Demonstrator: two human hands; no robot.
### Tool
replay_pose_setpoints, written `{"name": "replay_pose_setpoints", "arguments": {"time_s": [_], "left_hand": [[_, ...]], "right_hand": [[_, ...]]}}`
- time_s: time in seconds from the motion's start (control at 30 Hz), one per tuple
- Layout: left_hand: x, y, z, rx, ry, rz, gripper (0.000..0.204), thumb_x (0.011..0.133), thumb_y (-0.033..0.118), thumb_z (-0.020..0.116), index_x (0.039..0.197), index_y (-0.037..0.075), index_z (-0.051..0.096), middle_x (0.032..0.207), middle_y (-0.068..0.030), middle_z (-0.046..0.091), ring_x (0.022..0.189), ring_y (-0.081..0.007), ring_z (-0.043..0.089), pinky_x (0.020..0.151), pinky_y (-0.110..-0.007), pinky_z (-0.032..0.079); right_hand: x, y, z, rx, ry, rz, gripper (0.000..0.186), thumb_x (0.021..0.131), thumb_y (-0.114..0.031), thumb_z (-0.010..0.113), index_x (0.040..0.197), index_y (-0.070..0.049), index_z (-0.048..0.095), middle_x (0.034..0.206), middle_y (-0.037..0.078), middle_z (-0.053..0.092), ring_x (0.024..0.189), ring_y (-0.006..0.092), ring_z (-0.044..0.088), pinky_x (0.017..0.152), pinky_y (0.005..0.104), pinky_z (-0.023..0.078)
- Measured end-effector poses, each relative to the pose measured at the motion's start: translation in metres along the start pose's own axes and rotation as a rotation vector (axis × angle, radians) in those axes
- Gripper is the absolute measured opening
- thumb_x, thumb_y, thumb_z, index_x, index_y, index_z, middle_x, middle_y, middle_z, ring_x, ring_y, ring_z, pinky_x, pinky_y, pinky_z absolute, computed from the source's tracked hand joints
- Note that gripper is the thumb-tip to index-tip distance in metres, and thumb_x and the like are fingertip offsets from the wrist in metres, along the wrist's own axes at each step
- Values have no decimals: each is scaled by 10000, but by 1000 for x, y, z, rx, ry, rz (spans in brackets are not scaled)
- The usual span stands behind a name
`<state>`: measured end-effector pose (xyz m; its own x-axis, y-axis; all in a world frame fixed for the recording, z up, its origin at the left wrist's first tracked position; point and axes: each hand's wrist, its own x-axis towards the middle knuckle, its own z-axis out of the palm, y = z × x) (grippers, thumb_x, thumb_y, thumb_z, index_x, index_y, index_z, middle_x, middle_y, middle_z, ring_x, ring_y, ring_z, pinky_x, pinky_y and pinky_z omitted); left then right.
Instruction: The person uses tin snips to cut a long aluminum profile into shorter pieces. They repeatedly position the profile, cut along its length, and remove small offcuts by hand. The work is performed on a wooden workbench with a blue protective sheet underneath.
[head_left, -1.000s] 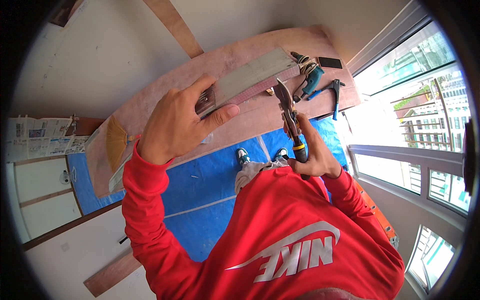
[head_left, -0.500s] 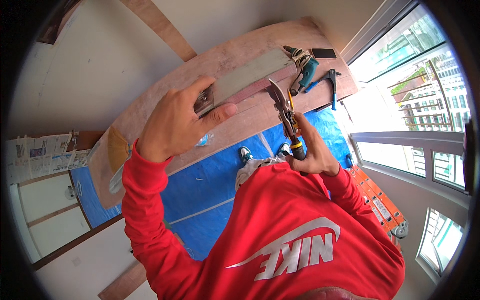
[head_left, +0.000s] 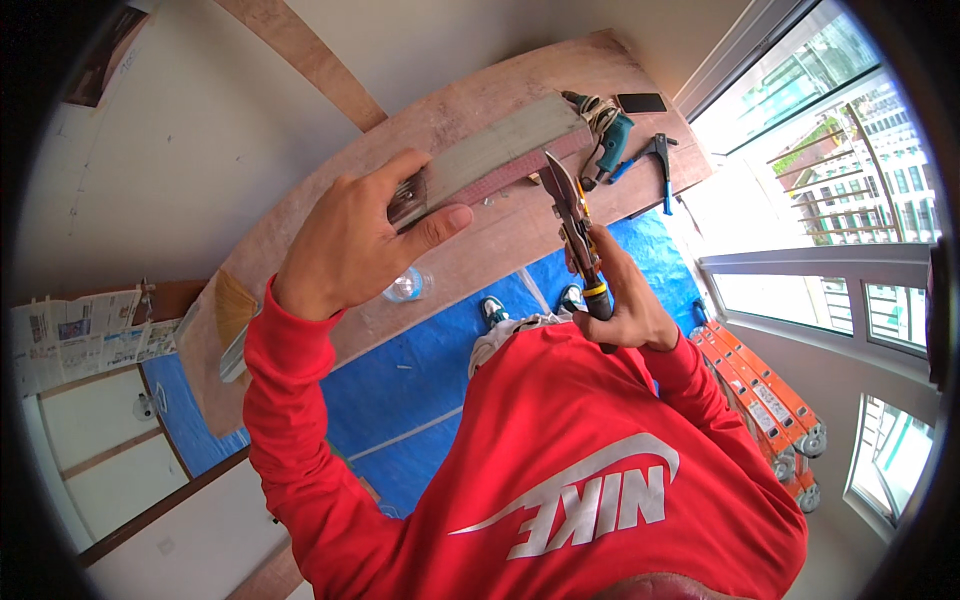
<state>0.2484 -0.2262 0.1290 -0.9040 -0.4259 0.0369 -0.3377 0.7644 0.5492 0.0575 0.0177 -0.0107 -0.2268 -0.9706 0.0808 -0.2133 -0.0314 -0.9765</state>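
My left hand (head_left: 350, 240) is closed around the left end of a long grey metal channel (head_left: 505, 145), with the thumb along its near side. The channel is held up over the wooden bench, its near side showing reddish. In my right hand (head_left: 630, 305) is a pair of tin snips (head_left: 572, 215) with black and yellow handles. Their blades point up and away, close to the right part of the channel's near edge. Whether the blades touch the metal I cannot tell.
On the wooden bench (head_left: 270, 250) lie a teal corded drill (head_left: 615, 145), a dark phone (head_left: 640, 103) and a blue-handled hand riveter (head_left: 660, 165). A clear plastic container (head_left: 408, 286) sits at its near edge. Blue sheeting (head_left: 400, 380) covers the floor. An orange ladder (head_left: 755, 375) stands right.
The snips have turned slightly more upright, their tip shifting a little right along the channel. My left hand keeps its grip. My view has shifted slightly, uncovering more of the plastic container.
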Motion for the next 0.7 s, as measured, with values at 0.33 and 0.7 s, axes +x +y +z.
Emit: {"name": "replay_pose_setpoints", "arguments": {"time_s": [0.33, 0.7], "left_hand": [[1, -21, -8, 15, -14, 5, 730, 892, 652, 702, 1110, -43, 652, 665, -188, 619, 607, -330, 653, 596, -416, 499], [6, -31, -10, 49, -165, -103, 806, 880, 618, 742, 1233, -99, 636, 947, -276, 701, 884, -380, 721, 799, -421, 550]], "right_hand": [[13, 0, 15, 35, -4, 46, 789, 625, -136, 676, 1354, 45, 434, 1067, 119, 526, 983, 223, 537, 901, 360, 460], [13, 25, 40, 97, -50, 50, 614, 689, -92, 691, 1238, 37, 448, 855, 151, 554, 783, 218, 561, 725, 363, 474]]}}
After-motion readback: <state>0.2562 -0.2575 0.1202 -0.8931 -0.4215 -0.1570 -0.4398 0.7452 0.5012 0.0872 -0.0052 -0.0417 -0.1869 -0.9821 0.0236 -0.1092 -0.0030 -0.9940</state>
